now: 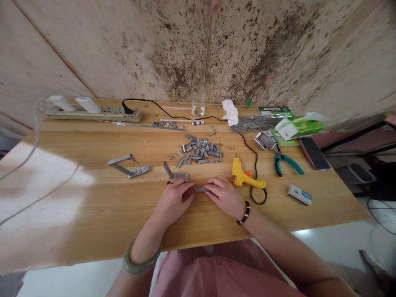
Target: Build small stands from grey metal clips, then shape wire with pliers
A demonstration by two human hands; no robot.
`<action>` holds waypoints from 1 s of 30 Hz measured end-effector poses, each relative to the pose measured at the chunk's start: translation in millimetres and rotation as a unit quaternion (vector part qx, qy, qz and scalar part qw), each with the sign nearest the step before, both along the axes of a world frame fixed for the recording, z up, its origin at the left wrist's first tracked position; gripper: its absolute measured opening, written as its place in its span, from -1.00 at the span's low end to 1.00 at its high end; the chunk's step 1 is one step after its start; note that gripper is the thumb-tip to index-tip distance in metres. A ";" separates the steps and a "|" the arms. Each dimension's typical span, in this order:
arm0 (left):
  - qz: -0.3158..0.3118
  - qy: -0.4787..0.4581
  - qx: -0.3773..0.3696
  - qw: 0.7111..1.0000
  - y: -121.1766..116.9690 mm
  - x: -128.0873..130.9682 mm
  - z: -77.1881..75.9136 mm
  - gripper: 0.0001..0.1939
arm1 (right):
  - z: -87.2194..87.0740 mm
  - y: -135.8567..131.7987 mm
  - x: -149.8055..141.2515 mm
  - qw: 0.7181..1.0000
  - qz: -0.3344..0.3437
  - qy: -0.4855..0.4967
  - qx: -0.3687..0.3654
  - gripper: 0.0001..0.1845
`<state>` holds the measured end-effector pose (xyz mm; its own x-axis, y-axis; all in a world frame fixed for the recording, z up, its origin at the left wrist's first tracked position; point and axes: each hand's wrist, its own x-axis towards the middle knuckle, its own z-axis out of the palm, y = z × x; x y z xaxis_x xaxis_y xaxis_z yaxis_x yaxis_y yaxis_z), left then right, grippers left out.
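My left hand [177, 194] and my right hand [223, 194] rest close together on the wooden table [93, 198]. Both pinch the same short grey staple strip [200, 189], one hand at each end. Just beyond my left hand lies a bent chain of joined grey strips [173, 173]. A loose heap of grey staple strips [200, 149] sits farther back. A yellow glue gun [243, 176] lies right beside my right hand, its black cord looping behind my wrist.
A larger glued strip shape [129, 166] lies at left. Teal pliers [283, 161], a phone [314, 152], a small white box [299, 194] and green packets [297, 126] are at right. A power strip [93, 112], glass [198, 105] and tissue [230, 112] stand by the stained wall.
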<state>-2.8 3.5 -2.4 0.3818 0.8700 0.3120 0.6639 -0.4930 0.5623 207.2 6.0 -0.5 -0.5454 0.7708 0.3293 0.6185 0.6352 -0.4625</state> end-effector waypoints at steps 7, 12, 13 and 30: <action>0.001 0.013 0.011 1.000 0.8 0.7 -2.5 -0.86 | -1.8 -0.5 -0.8 1.000 -0.003 0.010 -0.019 -0.84; 0.004 0.017 0.009 1.000 1.6 3.5 -1.5 -0.88 | -4.1 0.6 -1.2 1.000 -0.009 0.020 -0.021 -0.86; 0.004 0.018 0.008 1.000 1.6 3.8 -1.2 -0.89 | -4.4 0.8 -1.2 1.000 -0.010 0.019 -0.023 -0.87; 0.006 0.022 -0.005 1.000 3.4 4.8 -0.8 -0.88 | -3.4 1.5 -1.9 0.999 -0.013 0.016 -0.028 -0.88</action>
